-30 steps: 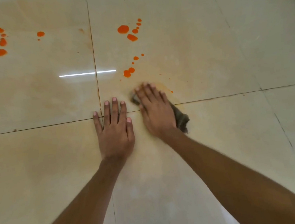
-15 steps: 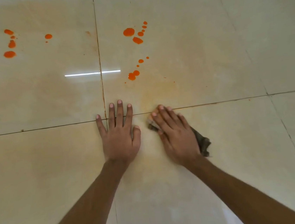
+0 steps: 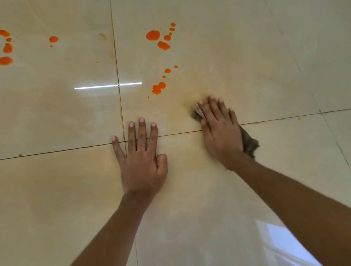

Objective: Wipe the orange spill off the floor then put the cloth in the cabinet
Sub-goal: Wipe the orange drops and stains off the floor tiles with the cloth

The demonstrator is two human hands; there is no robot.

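Observation:
My right hand presses flat on a dark cloth on the glossy beige floor, with cloth ends showing past the fingertips and behind the palm. A faint orange smear lies just ahead of that hand. Orange drops sit a little further ahead to the left, a bigger group of drops lies beyond them, and another group is at the far left. My left hand rests flat on the floor with fingers spread, holding nothing. No cabinet is in view.
Dark grout lines cross the tiles beside my left hand. A bright strip of light reflection lies on the floor ahead, and a window reflection shows at the lower right.
My right hand has pushed the cloth forward and to the right, across the grout line, after pulling it back half a second ago. The left hand has stayed put.

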